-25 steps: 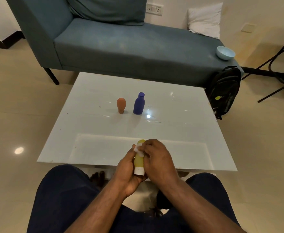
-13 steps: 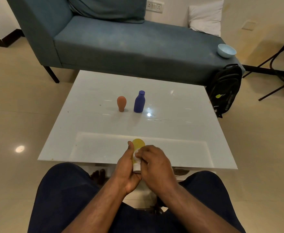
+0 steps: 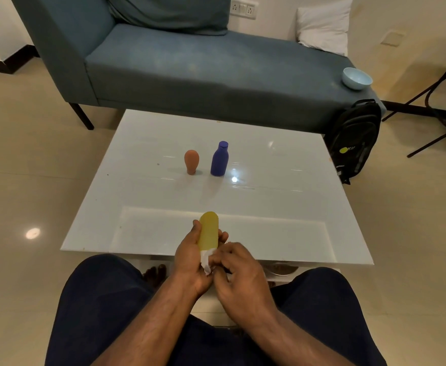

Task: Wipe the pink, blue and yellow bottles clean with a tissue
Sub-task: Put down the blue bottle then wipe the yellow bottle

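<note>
Sitting low before a white glass table (image 3: 282, 212), the person works over its near edge, dark trousers filling the bottom of the view. Furthest left among the task's things, the pink bottle (image 3: 191, 161) stands on its narrow end near the middle of the table, its rounded bulb uppermost. Just beside it, to the right and not touching, the blue bottle (image 3: 219, 159) stands upright with its cap on top. Nearer the person, above the table's front edge, the left hand (image 3: 190, 260) holds the yellow bottle (image 3: 209, 229) in the air: the thumb lies up along the bottle's left side and the fingertips curl round from behind, showing at its right side. The bottle's rounded end points up and away from the person, tilted slightly. At its lower end, a crumpled white tissue (image 3: 206, 261) is pressed against the bottle. The right hand (image 3: 239, 281) pinches that tissue between thumb and curled fingers, pressed close against the left hand; how much of the tissue lies inside the fingers cannot be told. Behind the table runs a blue-grey couch (image 3: 203, 67), with a white pillow (image 3: 322, 25) at its far right and a pale blue bowl (image 3: 357, 78) on its right end. A black backpack (image 3: 353, 138) leans against the couch at the table's far right corner.
</note>
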`<state>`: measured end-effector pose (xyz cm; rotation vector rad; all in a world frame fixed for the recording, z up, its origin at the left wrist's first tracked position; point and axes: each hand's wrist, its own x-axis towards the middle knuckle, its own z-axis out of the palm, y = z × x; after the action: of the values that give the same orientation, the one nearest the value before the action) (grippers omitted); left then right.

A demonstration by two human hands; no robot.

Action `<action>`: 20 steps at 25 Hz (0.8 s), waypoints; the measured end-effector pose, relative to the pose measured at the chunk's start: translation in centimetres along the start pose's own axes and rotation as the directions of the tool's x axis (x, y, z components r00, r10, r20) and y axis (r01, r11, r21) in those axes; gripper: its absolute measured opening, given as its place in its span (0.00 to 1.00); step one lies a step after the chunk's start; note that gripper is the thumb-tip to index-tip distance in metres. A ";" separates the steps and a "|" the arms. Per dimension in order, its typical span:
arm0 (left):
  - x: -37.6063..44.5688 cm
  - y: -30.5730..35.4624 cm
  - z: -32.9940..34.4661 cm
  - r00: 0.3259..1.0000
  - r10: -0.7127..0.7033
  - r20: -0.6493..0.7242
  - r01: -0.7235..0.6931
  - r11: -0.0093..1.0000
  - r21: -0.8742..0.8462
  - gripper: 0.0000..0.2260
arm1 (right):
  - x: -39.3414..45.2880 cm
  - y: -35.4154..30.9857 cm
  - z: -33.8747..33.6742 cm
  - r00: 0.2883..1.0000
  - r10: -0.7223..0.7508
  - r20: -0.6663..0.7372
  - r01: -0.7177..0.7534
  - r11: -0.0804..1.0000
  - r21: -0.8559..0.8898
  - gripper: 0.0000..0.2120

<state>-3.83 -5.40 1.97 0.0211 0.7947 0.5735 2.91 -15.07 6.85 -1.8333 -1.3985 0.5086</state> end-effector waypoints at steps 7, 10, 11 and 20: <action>-0.1 -0.6 -0.1 0.996 0.067 0.064 -0.073 0.992 0.099 0.15 | 4.0 0.8 -1.0 0.989 0.064 -0.131 -0.072 0.996 -0.055 0.11; 0.0 -0.3 -0.4 0.997 0.072 0.027 -0.073 0.997 0.032 0.18 | 2.5 0.1 -0.2 0.998 0.038 -0.042 -0.040 0.998 -0.040 0.11; 0.1 -0.2 -0.4 0.995 0.097 0.011 -0.098 0.995 0.029 0.17 | 1.7 0.0 0.1 0.999 0.023 -0.026 -0.024 0.999 -0.046 0.11; -1.3 -0.9 0.6 0.995 0.002 0.100 -0.021 0.981 0.191 0.24 | 5.8 1.5 -1.4 0.992 0.056 -0.112 -0.063 0.996 -0.062 0.11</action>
<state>-3.71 -6.70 3.05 0.2304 0.7507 0.5008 6.66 -10.27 7.32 -1.9307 -1.3034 0.3896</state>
